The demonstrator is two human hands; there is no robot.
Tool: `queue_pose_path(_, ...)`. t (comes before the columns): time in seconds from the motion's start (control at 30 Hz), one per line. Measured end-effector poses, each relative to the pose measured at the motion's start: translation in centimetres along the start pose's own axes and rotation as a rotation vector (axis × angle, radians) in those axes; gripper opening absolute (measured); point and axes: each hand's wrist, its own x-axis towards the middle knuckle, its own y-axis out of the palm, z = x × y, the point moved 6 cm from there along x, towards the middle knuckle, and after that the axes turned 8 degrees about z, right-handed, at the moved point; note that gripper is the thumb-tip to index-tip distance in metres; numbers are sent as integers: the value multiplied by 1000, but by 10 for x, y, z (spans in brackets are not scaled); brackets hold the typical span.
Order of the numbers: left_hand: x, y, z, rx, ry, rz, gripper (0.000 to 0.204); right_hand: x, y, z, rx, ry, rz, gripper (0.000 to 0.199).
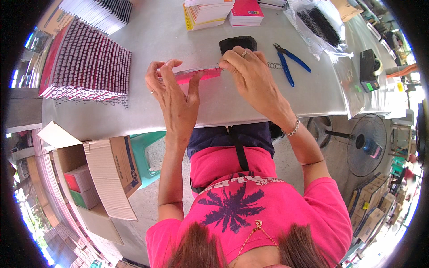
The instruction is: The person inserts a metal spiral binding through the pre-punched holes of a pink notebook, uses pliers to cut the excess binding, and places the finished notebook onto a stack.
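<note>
A thin pink notebook [203, 77] stands nearly edge-on above the table, its binding edge uppermost. My left hand [172, 89] grips its left part, thumb on the near cover and fingers over the top edge. At the notebook's right end my right hand [250, 71] pinches the dark spiral binding coil, the fingertips partly hiding the hold. A loose stretch of coil [275, 65] sticks out to the right past that hand. Close by on the table lie cutting pliers [289, 62] with blue handles, jaws pointing away from me. A black rounded object [237, 43] lies just beyond my right hand.
A tall stack of spiral-bound notebooks [89, 67] stands at the left. More notebooks [246, 14] are piled at the back. Black coils [319, 27] lie in white wrapping, with a tape dispenser [369, 70] further right. Below are an open carton [111, 165] and a fan [364, 143].
</note>
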Motion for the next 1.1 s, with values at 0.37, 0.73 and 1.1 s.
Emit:
queue_pose_path(0.37,-5,12,7,-98,38,-26,55,4,7,6,-19,-56,8,22)
queue_pose_path(0.73,1,-2,12,-88,37,98,61,11,10,-58,-265,320,140,61)
queue_pose_path(1.1,-1,15,22,-159,52,63,87,14,29,-78,-184,262,97,70)
